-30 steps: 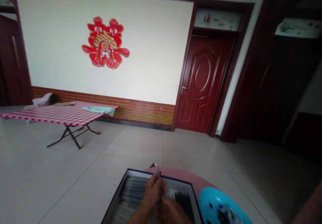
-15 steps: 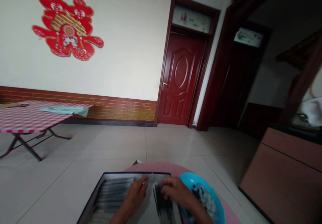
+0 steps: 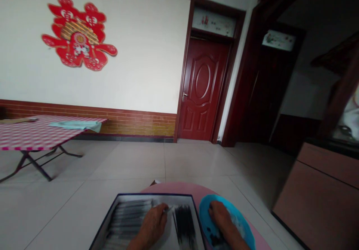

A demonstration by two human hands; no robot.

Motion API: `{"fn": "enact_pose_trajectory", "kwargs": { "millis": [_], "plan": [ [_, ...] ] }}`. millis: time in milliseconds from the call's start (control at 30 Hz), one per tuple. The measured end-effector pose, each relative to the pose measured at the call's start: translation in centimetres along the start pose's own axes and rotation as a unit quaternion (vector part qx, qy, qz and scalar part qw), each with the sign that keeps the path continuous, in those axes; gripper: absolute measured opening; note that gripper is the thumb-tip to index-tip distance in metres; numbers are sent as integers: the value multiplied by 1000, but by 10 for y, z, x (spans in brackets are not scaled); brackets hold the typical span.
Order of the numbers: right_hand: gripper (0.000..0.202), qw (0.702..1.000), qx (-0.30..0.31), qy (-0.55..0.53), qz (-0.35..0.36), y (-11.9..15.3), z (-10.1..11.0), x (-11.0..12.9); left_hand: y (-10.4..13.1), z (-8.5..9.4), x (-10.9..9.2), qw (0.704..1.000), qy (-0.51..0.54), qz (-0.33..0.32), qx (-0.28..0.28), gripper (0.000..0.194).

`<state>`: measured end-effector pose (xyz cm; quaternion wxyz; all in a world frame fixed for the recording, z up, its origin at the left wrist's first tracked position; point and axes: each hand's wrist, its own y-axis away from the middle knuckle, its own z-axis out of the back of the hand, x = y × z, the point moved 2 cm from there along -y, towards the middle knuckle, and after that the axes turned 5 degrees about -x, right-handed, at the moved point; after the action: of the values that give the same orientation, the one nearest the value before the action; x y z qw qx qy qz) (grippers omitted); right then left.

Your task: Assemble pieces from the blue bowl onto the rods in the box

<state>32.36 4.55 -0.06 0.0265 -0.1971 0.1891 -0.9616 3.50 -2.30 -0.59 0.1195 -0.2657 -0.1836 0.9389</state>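
Observation:
My left hand is closed over the middle of a shallow white tray with a dark blue rim. Its fingertips pinch a thin, pale, pointed piece, too small and blurred to name. On the tray's left lie rows of slim grey sticks; on its right is a bunch of thin black sticks. My right hand reaches into a blue plastic bowl, fingers curled near its far-left wall. Whatever they hold is hidden. Small dark and whitish translucent pieces lie in the bowl.
Tray and bowl stand on a round pink table. A folding table with a checked cloth is at the far left. A brownish cabinet stands on the right. Beyond the tiled floor is a red door.
My right hand has moved right, from above the black sticks into the blue bowl. My left hand has stayed over the tray, shifting slightly right and down. The view has tilted a little.

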Motion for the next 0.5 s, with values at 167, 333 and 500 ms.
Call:
{"fn": "enact_pose_trajectory", "kwargs": {
  "millis": [167, 333, 500],
  "plan": [
    [19, 998, 0, -63, -26, -3, 3, 0, 0, 0, -2, 1000, -19, -7, -23, 28],
    [17, 985, -4, -169, -43, -19, 15, 26, 1, -10, 2, 998, -10, -44, -41, 37],
    [35, 886, 70, -437, -136, -10, 8, 93, -1, -9, 1, 991, 8, -69, -110, 36]
  ]
}}
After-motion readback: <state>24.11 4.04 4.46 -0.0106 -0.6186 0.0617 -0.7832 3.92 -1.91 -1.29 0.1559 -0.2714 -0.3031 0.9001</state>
